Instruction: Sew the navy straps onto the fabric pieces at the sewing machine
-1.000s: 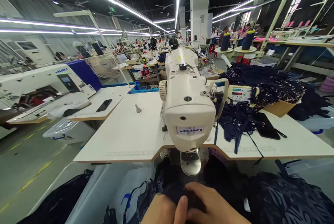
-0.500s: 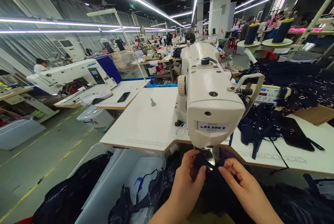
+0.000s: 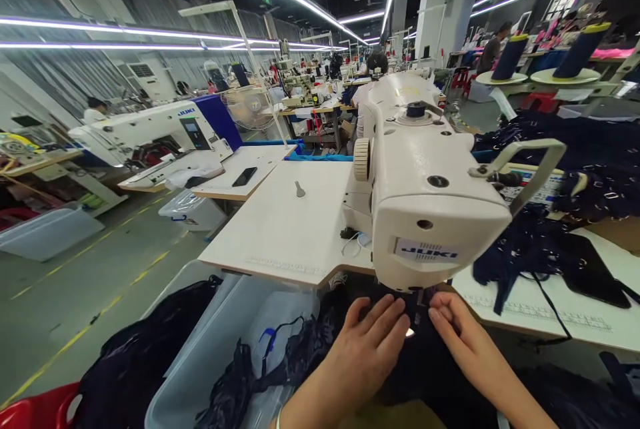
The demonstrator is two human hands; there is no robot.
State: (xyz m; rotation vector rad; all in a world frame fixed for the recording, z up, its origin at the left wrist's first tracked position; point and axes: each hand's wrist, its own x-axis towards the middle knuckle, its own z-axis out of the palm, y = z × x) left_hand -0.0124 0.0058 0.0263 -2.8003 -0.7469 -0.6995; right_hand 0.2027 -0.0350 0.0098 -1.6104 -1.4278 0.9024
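A white JUKI sewing machine (image 3: 437, 209) stands in front of me, its head over both hands. Beneath its needle area lies dark navy fabric (image 3: 420, 366), too dark for me to make out its exact shape. My left hand (image 3: 363, 342) lies fairly flat on the fabric left of the needle area, fingers stretched out. To the right, my right hand (image 3: 457, 326) pinches the edge of the navy fabric between thumb and fingers. The machine head and my fingers partly hide the needle and presser foot.
A clear plastic bin (image 3: 200, 362) at lower left holds a dark lace bra (image 3: 290, 366). Navy straps (image 3: 520, 249) and a black phone (image 3: 595, 269) lie on the right tabletop. A small grey metal piece (image 3: 300, 189) rests on the left tabletop. Thread cones (image 3: 510, 58) stand behind.
My left hand has gone from pinching the fabric to lying flat on it with fingers extended. The right hand still pinches. The view has shifted, so the machine appears further right and larger.
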